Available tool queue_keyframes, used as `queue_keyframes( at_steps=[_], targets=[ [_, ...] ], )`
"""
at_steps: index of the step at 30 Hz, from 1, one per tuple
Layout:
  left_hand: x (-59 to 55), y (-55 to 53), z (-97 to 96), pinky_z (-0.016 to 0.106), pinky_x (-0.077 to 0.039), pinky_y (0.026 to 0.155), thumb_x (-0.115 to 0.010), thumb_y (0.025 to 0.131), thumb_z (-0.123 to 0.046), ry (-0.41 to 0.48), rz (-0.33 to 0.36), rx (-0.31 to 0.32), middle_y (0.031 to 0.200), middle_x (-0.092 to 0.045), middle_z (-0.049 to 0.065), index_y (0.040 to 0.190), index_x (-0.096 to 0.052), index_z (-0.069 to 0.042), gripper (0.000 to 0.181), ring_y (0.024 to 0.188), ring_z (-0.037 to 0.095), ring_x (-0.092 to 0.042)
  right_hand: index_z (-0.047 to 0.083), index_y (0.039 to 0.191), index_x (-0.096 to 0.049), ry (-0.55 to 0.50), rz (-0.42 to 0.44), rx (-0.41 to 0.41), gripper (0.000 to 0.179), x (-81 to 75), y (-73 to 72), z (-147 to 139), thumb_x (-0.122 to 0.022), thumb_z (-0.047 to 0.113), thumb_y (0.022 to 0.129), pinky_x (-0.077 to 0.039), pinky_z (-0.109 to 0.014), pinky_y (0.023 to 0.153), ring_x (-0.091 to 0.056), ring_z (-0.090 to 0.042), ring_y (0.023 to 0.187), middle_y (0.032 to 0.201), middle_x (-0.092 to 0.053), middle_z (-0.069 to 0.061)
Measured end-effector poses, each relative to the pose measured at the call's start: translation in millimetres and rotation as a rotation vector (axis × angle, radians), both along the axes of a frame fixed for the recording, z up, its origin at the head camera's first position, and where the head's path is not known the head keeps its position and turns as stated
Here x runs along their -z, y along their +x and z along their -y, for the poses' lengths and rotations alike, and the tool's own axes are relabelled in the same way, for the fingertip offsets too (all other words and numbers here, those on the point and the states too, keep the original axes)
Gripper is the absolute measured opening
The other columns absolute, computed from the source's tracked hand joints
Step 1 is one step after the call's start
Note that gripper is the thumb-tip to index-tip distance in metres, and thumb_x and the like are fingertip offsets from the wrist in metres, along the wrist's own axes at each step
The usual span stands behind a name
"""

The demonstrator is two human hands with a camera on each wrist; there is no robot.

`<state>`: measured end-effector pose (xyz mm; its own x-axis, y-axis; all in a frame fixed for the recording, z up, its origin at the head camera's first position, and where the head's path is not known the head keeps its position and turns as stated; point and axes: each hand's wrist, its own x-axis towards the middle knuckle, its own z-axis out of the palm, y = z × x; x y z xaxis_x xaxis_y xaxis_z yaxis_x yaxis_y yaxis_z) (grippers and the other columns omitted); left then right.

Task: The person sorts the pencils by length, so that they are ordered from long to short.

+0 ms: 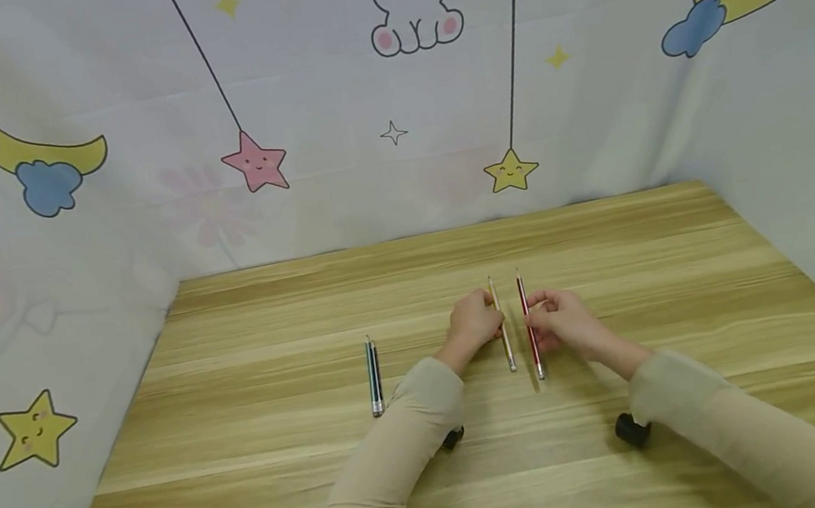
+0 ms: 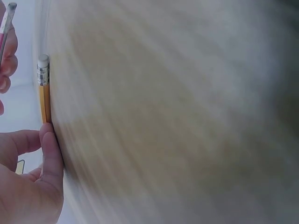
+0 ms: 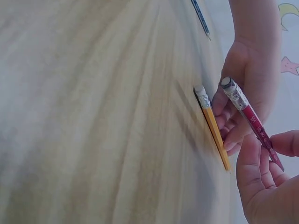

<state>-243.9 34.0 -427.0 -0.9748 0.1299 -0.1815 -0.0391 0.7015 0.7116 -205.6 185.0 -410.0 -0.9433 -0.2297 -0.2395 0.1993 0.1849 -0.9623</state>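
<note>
A yellow pencil (image 1: 506, 345) with a white eraser lies on the wooden table, its eraser end toward me. My left hand (image 1: 473, 320) pinches it from the left side; the left wrist view shows thumb and finger meeting on the yellow pencil (image 2: 45, 102). Just to the right, my right hand (image 1: 566, 324) holds a dark red pencil (image 1: 530, 328) between thumb and fingers. That red pencil (image 3: 254, 123) is raised off the table, its eraser end toward me and its shadow below. The two pencils are apart and nearly parallel.
Two dark pencils, one greenish (image 1: 372, 379) and one blackish (image 1: 378, 375), lie side by side left of my left forearm. Black wrist-worn pieces (image 1: 632, 430) show under both sleeves. A printed cloth (image 1: 340, 194) hangs behind the table (image 1: 264, 455) and along its sides.
</note>
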Motion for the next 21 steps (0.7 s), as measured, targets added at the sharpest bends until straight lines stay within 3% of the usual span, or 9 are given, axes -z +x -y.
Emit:
queue_keyframes(
  at_steps=[6,21],
  targets=[
    [-0.2,-0.5,0.6,0.015,-0.037,0.041,-0.057,0.078,-0.009,0.002,0.010,0.012,0.055,-0.060,-0.001,0.110,-0.055,-0.003,0.033,0.043,0.003,-0.051,-0.011,0.114,-0.037,0.020,-0.021,0.010,0.036,-2.3,-10.2,0.9,-0.050,0.001,0.083,-0.050,-0.026,0.050,-0.051,-0.007,0.054,0.066,-0.049,0.002],
    [2.0,-2.3,0.7,0.017,-0.034,0.042,-0.058,0.077,-0.012,-0.033,-0.025,0.019,0.053,-0.060,-0.001,0.107,-0.056,-0.004,0.031,0.043,0.006,-0.052,-0.008,0.111,-0.045,0.184,-0.088,0.047,0.032,6.2,-35.3,13.4,-0.054,0.002,0.082,-0.046,-0.021,0.045,-0.048,-0.006,0.048,0.063,-0.048,0.001]
  ],
)
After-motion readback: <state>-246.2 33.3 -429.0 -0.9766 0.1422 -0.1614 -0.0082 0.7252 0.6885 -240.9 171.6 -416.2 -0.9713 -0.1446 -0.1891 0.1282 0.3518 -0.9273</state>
